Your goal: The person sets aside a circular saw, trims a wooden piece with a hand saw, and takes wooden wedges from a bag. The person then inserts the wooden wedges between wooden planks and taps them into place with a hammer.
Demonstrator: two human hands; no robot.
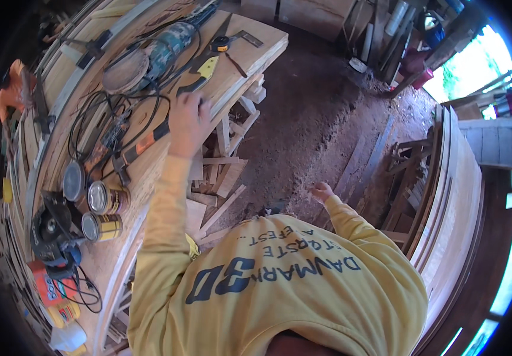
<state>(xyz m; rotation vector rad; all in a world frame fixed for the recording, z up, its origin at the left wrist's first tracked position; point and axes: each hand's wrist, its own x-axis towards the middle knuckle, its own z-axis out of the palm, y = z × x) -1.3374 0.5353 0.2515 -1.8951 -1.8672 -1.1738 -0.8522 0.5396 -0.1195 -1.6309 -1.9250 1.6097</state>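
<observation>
- Nearest the camera: your yellow shirt (pixel 303 291).
- Your left hand (pixel 189 121) is at the counter (pixel 272 43) edge, near the yellow-and-black tool handle (pixel 210 66) and hammer (pixel 140 146). You cannot tell whether its fingers grasp anything.
- Your right hand (pixel 322 192) appears above the brown floor (pixel 303 113); finger state indeterminable.
- Edgeward handles presumably ease reach.
- Boards (pixel 455 172) stack rightward.

A workbench (pixel 271 40) runs along the left. On it, a tape measure (pixel 221 44) lies far, right of a power tool (pixel 170 50); nearer lie a hammer (pixel 143 143), then two cans (pixel 109 198). Rightward come wood scraps (pixel 230 178), floor (pixel 303 107) and stacked boards (pixel 455 178).
</observation>
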